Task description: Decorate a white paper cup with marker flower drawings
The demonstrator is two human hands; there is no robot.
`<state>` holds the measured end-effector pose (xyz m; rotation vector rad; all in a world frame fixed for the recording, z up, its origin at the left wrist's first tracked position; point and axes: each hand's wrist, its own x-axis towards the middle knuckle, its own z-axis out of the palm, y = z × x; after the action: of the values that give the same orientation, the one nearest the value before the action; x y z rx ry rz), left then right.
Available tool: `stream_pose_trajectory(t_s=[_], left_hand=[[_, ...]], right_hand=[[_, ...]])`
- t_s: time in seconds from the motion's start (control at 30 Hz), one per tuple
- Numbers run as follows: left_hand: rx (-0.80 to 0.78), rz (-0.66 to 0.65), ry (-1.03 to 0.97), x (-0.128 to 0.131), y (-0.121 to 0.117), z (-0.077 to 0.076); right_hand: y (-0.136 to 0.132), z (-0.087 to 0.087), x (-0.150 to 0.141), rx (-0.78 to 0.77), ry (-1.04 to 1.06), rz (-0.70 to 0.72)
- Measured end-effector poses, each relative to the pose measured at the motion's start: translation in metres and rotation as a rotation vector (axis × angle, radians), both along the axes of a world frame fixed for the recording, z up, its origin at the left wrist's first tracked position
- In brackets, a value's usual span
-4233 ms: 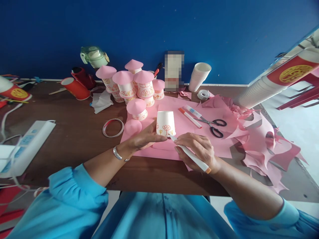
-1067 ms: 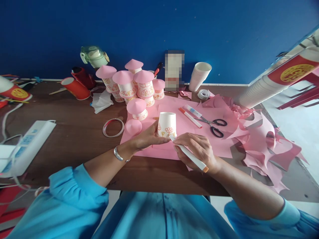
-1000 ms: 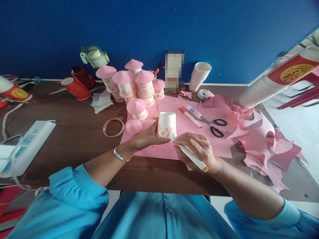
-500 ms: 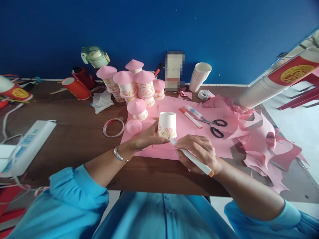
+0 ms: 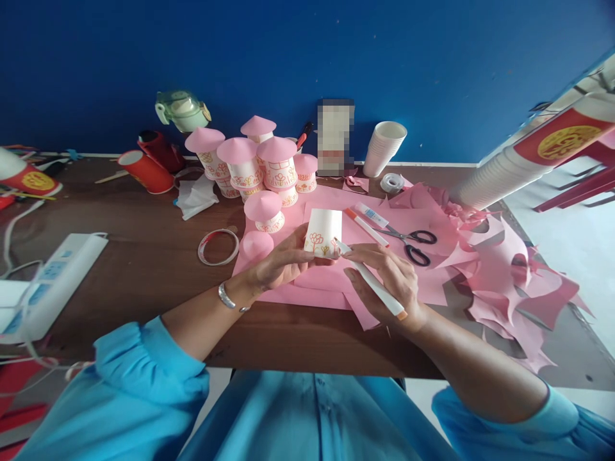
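My left hand point(image 5: 284, 261) is closed on an upside-down white paper cup point(image 5: 324, 225), tilted a little, with red and yellow flowers drawn near its rim. In my right hand point(image 5: 387, 275) is a white marker point(image 5: 375, 287) with an orange end. Its tip meets or nearly meets the cup's right side, by a red drawing. Pink paper point(image 5: 283, 291) lies beneath both hands. Behind my left hand are a small cup with a pink cone roof point(image 5: 264, 210) and a loose pink cone point(image 5: 257, 246).
Several pink-roofed cups point(image 5: 277, 160) stand at the back. To the right lie an orange-capped marker point(image 5: 366, 227), a glue tube point(image 5: 372, 215), scissors point(image 5: 417, 246) and pink scraps point(image 5: 509, 275). A cup stack point(image 5: 385, 150) stands by the wall. Leftward are a tape roll point(image 5: 218, 248) and a power strip point(image 5: 62, 282).
The cup has turned and tilted in my left hand, so its flowers sit further left. The marker tip has moved up and slightly right along it.
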<state>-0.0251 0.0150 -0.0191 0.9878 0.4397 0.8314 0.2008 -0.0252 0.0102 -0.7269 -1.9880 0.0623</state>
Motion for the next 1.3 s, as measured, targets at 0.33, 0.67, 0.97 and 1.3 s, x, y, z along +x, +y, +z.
stream_pose_trajectory(t_s=[0.33, 0.67, 0.97, 1.3], left_hand=[[0.061, 0.027, 0.252, 0.004, -0.002, 0.013], [0.017, 0.037, 0.207, 0.001, -0.004, 0.008], [0.029, 0.044, 0.228, 0.002, -0.005, 0.010], [0.041, 0.020, 0.219, 0.000, -0.002, 0.006]], right_hand=[[0.000, 0.001, 0.001, 0.027, -0.018, 0.090], [-0.002, 0.003, -0.001, -0.011, -0.037, 0.174], [-0.001, 0.002, -0.001, -0.015, -0.058, 0.170], [-0.001, 0.003, -0.001, -0.014, -0.040, 0.107]])
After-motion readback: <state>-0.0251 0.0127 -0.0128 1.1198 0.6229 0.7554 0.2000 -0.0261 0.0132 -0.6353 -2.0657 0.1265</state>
